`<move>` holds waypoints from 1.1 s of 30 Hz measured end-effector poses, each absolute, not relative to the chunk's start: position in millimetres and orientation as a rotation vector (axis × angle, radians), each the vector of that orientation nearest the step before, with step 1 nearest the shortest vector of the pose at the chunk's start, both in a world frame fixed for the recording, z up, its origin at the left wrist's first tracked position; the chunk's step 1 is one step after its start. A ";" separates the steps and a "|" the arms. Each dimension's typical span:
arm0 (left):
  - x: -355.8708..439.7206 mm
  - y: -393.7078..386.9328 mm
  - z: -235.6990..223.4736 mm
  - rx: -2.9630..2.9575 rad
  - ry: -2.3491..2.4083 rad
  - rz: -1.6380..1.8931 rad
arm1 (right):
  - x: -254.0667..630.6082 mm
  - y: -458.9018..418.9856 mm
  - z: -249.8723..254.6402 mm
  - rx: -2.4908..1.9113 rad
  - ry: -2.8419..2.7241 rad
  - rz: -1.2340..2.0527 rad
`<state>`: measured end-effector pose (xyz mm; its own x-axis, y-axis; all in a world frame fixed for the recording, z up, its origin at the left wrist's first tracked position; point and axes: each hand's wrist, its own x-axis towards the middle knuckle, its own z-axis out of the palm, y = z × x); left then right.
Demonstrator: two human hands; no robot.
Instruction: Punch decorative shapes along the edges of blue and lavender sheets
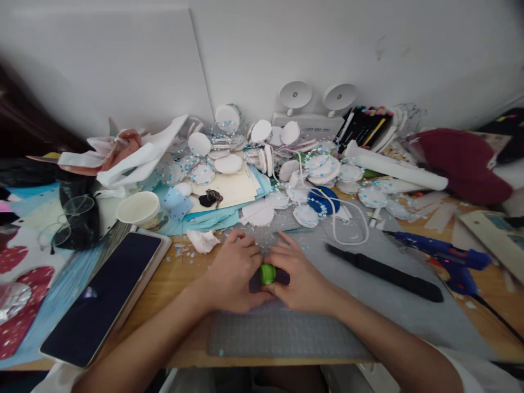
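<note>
Above the grey cutting mat (286, 333), both my hands are closed around a small dark purple object with a bright green part (268, 274) in its middle. My left hand (235, 270) grips its left side, the thumb along the near edge. On the other side is my right hand (297, 273), with thumb and fingers curled on it and one finger raised. Most of the object is hidden by my fingers, and its exact kind cannot be made out. A crumpled white tissue (202, 240) lies just beyond my left hand. To the right rests a black utility knife (385, 271).
A blue glue gun (440, 248) lies at the right, its cord trailing forward. On the left are a phone (102, 295), a paper cup (139, 210) and glasses (69, 221). Several white discs (229, 164) with blue specks crowd the back, near a two-headed lamp (295, 95) and markers (368, 125).
</note>
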<state>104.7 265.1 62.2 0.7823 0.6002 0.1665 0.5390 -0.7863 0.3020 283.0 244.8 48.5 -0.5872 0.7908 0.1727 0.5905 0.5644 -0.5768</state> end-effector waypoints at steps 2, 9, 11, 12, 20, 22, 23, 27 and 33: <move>104.2 265.4 61.8 2.740 0.891 0.369 | 283.3 245.0 48.7 -1.128 -2.390 0.657; 105.4 267.0 61.0 2.744 0.938 0.330 | 286.0 248.0 48.2 -1.134 -2.417 0.672; 104.7 267.5 62.2 2.753 0.955 0.332 | 287.2 248.4 48.5 -1.140 -2.411 0.685; 103.8 268.0 63.4 2.751 0.957 0.336 | 287.9 248.5 48.9 -1.144 -2.402 0.693; 89.9 273.0 78.2 2.385 0.937 0.506 | 299.7 252.1 61.5 -1.202 -2.121 0.887; 87.9 273.8 81.7 2.227 0.943 0.593 | 303.8 253.6 65.6 -1.195 -1.989 1.008; 87.1 273.9 83.4 2.152 0.947 0.628 | 305.9 254.1 67.2 -1.200 -1.911 1.065; 83.9 273.1 88.7 1.953 0.908 0.775 | 312.9 254.3 70.8 -1.194 -1.720 1.248; 84.6 269.3 90.1 1.928 0.852 0.958 | 313.5 254.7 69.3 -1.046 -1.508 1.485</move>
